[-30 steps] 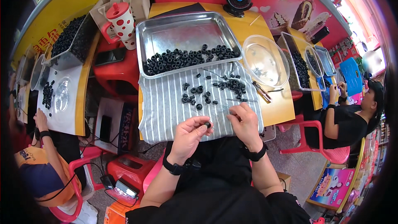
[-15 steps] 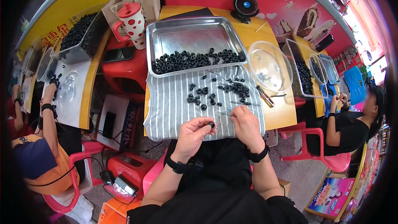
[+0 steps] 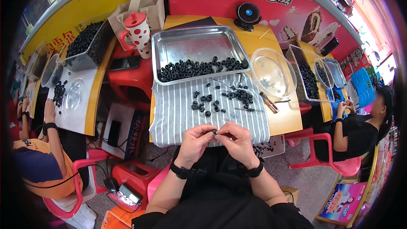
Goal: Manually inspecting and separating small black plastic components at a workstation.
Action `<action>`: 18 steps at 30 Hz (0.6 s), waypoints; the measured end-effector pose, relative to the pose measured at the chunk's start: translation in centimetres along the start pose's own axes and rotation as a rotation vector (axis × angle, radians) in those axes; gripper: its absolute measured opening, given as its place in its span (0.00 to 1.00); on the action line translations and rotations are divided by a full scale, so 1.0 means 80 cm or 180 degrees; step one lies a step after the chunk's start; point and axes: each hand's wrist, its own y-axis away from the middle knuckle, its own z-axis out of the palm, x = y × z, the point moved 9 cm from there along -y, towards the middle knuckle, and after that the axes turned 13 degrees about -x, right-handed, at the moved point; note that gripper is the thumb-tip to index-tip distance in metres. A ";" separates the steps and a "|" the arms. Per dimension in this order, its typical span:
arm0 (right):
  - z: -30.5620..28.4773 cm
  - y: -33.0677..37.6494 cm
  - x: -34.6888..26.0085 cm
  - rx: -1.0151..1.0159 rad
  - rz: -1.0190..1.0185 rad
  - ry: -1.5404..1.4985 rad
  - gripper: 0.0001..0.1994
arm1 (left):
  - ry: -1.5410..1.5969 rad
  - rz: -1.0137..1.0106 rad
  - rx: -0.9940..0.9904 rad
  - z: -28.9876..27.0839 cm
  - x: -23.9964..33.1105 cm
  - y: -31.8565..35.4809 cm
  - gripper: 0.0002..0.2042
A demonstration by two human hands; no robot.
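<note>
Just over the near edge of the striped cloth [image 3: 169, 118], my two hands meet at the fingertips. My left hand [image 3: 196, 143] pinches a small black rubber grommet-like part [image 3: 214, 132] between thumb and forefinger. Against that part, the fingers of my right hand [image 3: 235, 141] are closed; anything thin between them is too small to make out. Beyond the hands, several loose black parts [image 3: 207, 98] lie scattered on the cloth, with a denser pile [image 3: 243, 96] to the right. Behind the cloth, a shallow metal tray [image 3: 190, 42] holds many more along its near side.
To the right are a round clear plastic bowl [image 3: 271, 73] and a tool with a brown handle [image 3: 270, 104]. A small black fan [image 3: 248, 15], a polka-dot cup [image 3: 137, 34] and a cloth bag [image 3: 148, 15] stand farther back. People work at tables on both sides.
My right hand has come from the cloth's right side to meet my left hand at the small black part. The left hand stays pinched on it.
</note>
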 end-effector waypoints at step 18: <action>0.000 0.000 0.003 0.0117 0.0029 0.0047 0.03 | -0.0042 -0.0026 -0.0150 0.005 0.004 0.001 0.10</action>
